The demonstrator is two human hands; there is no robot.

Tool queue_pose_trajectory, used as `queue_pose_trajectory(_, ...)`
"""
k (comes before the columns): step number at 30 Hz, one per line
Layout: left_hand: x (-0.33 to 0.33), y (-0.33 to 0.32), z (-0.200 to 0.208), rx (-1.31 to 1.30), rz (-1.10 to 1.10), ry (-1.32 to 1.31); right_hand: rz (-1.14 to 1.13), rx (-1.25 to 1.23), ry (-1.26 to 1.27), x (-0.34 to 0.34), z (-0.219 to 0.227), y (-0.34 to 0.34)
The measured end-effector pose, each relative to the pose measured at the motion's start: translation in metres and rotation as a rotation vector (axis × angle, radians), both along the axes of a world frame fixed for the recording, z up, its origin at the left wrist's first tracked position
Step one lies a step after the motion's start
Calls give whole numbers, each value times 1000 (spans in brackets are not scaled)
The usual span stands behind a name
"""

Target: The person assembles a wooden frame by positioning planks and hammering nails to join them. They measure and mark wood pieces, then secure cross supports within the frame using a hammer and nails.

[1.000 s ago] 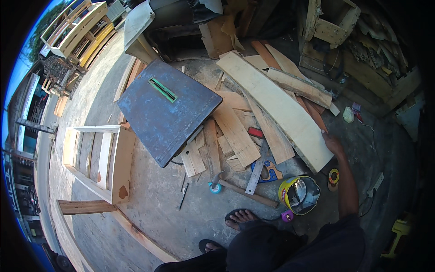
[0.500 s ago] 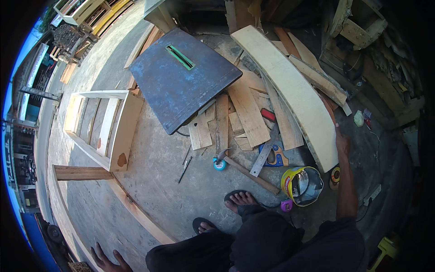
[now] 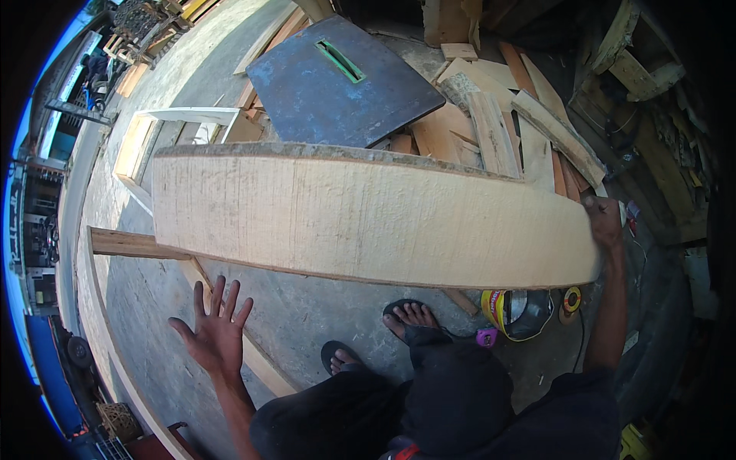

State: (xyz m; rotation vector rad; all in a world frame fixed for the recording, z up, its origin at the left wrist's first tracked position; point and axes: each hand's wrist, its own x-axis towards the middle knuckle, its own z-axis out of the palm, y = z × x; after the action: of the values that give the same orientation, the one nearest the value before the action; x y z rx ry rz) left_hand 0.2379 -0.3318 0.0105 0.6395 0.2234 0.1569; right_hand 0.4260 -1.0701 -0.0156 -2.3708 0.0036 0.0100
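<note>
A wide, pale wooden plank [image 3: 368, 218] with a rough bark edge stretches across the middle of the view, raised above the floor. My right hand [image 3: 606, 221] grips its right end. Below the plank's left part, my left hand [image 3: 218, 326] is open, fingers spread, touching nothing. A table saw's dark metal top [image 3: 345, 84], with a green-edged slot, lies just beyond the plank. Beneath the right part of the plank are a yellow tin [image 3: 497, 308] and the end of a hammer handle [image 3: 461, 301]; the rest of the hammer is hidden.
A wooden frame [image 3: 142, 244] stands at the left, and a pale box-like frame [image 3: 138, 149] sits behind it, partly covered. Board offcuts [image 3: 491, 126] are heaped at the back right. A purple tape measure [image 3: 486, 337] and a yellow roll [image 3: 571, 299] lie near my feet.
The plank has swung from a steep slant on the right to nearly level across the view, hiding the hammer head and saw. My left hand has risen from the lower left edge.
</note>
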Motion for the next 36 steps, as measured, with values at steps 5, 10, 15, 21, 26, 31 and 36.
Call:
queue_pose_trajectory(5, -66, 11, -133, -134, 427, 492, 225, -460, 227, 58, -23, 107)
queue_pose_trajectory(10, -151, -10, -275, -177, 568, 659, 338, -539, 18, 90, -83, 180)
queue_pose_trajectory(15, -182, -37, -311, -220, 703, 709, 362, -514, -349, 85, -107, 238)
queue_pose_trajectory(21, -195, -77, -309, -348, 517, 417, 761, -105, -35, -24, -94, 324)
queue_pose_trajectory(26, -189, -86, -305, -526, 635, 555, 1103, -100, 495, -118, -112, 372)
queue_pose_trajectory(31, -180, -77, -282, -602, 634, 525, 508, 40, 1442, -131, -140, 358)
queue_pose_trajectory(36, -183, -51, -251, -587, 551, 327, -254, 1219, 1079, -152, -151, 352)
